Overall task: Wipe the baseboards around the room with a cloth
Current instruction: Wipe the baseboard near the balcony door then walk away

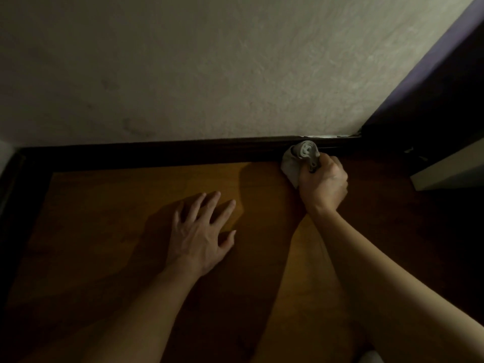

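A dark brown baseboard (157, 153) runs along the foot of a textured off-white wall (209, 69). My right hand (323, 183) is a closed fist around a bunched grey cloth (301, 155), and the cloth presses against the baseboard near its right end. My left hand (201, 231) lies flat on the wooden floor (104, 218) with fingers spread, holding nothing, well left of and nearer than the cloth.
A dark purple surface (440, 82) meets the wall at the right corner. Below it a pale flat panel edge (445, 171) juts over the floor. A second dark baseboard (10, 195) turns down the left side. The scene is dim.
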A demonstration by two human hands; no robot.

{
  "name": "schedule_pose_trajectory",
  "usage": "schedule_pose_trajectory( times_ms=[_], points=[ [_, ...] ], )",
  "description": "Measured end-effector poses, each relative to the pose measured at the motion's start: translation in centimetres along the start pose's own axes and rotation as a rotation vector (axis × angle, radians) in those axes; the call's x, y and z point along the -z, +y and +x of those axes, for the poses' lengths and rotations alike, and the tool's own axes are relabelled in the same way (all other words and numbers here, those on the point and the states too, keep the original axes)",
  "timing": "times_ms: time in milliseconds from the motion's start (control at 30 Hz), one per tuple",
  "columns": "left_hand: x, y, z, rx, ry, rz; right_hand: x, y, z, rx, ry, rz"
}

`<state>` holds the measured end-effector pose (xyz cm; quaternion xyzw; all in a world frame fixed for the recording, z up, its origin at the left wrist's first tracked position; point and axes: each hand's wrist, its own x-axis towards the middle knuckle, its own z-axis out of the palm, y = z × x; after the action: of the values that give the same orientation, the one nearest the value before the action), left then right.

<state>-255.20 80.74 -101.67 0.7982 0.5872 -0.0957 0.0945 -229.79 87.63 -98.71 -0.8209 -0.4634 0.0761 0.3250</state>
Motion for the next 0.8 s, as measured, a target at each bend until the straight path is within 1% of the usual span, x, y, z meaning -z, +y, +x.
schedule_pose_trajectory(
  times_ms=[167,233,300,367,500,667,733,800],
  points=[
    [0.5,0.1,0.2,0.005,-0.070,0.010,-1.7,-4.1,-2.4,0.145,-0.103,0.024],
    [0.6,0.0,0.1,-0.002,-0.083,0.020,-2.1,-4.8,-2.9,0.166,-0.126,0.017],
    [0.6,0.0,0.1,0.005,-0.090,0.019,-2.2,-4.6,-3.0,0.145,-0.099,0.012],
    [0.7,0.0,-0.2,0.005,-0.082,0.009,-2.2,-4.7,-3.2,0.109,-0.064,0.019],
    [1.3,0.4,-0.8,0.007,0.006,-0.001,-3.1,-6.2,-4.2,0.199,-0.124,0.036],
    [1.7,0.4,-1.0,0.006,0.019,0.005,-3.8,-6.6,-4.6,0.186,-0.101,0.080],
    [1.7,0.6,-1.0,0.005,0.042,0.001,-4.0,-7.0,-4.9,0.234,-0.145,0.088],
    [1.5,0.5,-0.8,0.004,0.030,0.007,-4.1,-7.0,-4.9,0.260,-0.173,0.092]
  ],
)
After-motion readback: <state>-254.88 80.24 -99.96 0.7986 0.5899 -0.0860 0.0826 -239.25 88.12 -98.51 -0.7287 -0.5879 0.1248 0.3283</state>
